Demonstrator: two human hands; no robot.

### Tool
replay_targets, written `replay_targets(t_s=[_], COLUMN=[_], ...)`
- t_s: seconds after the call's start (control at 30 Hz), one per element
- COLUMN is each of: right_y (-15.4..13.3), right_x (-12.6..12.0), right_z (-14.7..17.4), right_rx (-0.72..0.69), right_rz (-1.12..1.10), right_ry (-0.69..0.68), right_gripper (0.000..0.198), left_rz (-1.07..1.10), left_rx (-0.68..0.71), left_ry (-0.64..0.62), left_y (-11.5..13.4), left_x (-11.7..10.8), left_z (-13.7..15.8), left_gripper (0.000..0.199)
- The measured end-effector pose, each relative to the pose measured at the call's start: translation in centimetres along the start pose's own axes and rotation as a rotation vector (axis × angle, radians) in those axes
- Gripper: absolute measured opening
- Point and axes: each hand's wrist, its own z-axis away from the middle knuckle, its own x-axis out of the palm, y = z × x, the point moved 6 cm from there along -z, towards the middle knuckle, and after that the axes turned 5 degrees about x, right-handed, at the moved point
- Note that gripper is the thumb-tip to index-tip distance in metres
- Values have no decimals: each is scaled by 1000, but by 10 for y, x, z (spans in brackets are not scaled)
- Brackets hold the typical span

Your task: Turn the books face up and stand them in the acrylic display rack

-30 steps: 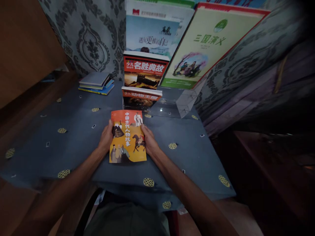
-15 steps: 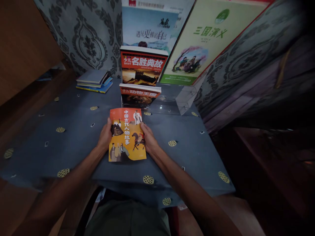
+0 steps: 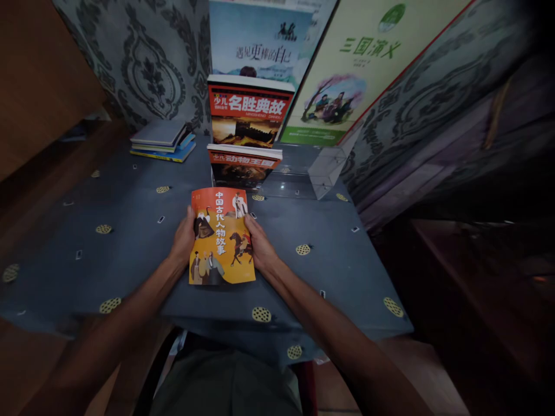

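Observation:
An orange and yellow book (image 3: 222, 237) with white Chinese lettering and painted figures on its cover is held between my two hands, cover facing up. My left hand (image 3: 184, 234) grips its left edge, thumb along the side and the other fingers hidden beneath. On the opposite edge my right hand (image 3: 260, 240) is closed the same way, its thumb near the cover. Just beyond the book stands a clear acrylic rack (image 3: 323, 179). In it are a red-topped book with a lion (image 3: 243, 167), a red book with a wall picture (image 3: 247, 112), a blue book (image 3: 260, 40) and a green book (image 3: 333, 92).
A small stack of books (image 3: 162, 140) lies at the back left of the table. The blue-grey tablecloth (image 3: 130, 248) has a pineapple pattern. Patterned wall covering (image 3: 151, 63) rises behind, with a wooden panel (image 3: 39, 75) at the left.
The view has shifted slightly, so the rack and stack appear a little higher and further left. Both hands keep their hold on the orange book, which stays almost in place.

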Motion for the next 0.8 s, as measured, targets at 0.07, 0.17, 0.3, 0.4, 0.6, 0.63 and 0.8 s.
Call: replay_targets(t_s=[0.07, 0.17, 0.3, 0.4, 0.6, 0.63, 0.8], right_y=[-1, -2, -3, -4, -4, -4, -3], right_x=[1, 1, 1, 1, 4, 4, 8], right_z=[1, 2, 1, 1, 4, 5, 7], right_rx=[-4, -3, -6, -12, 1, 2, 6], right_rz=[-5, -19, -28, -20, 32, 43, 77], right_ry=[-9, -12, -9, -2, 15, 17, -8], right_gripper=[30, 32, 33, 35, 33, 33, 38], left_rz=[22, 110, 183, 129, -162, -220, -456], left_rx=[-24, -68, -101, -51, 328, 359, 406], left_ry=[47, 14, -47, -37, 67, 91, 87], left_y=[2, 5, 8, 11, 34, 36, 39], left_x=[1, 11, 21, 18, 1, -1, -6], left_z=[3, 9, 15, 14, 10, 10, 9], left_gripper=[60, 59, 62, 62, 53, 51, 52])
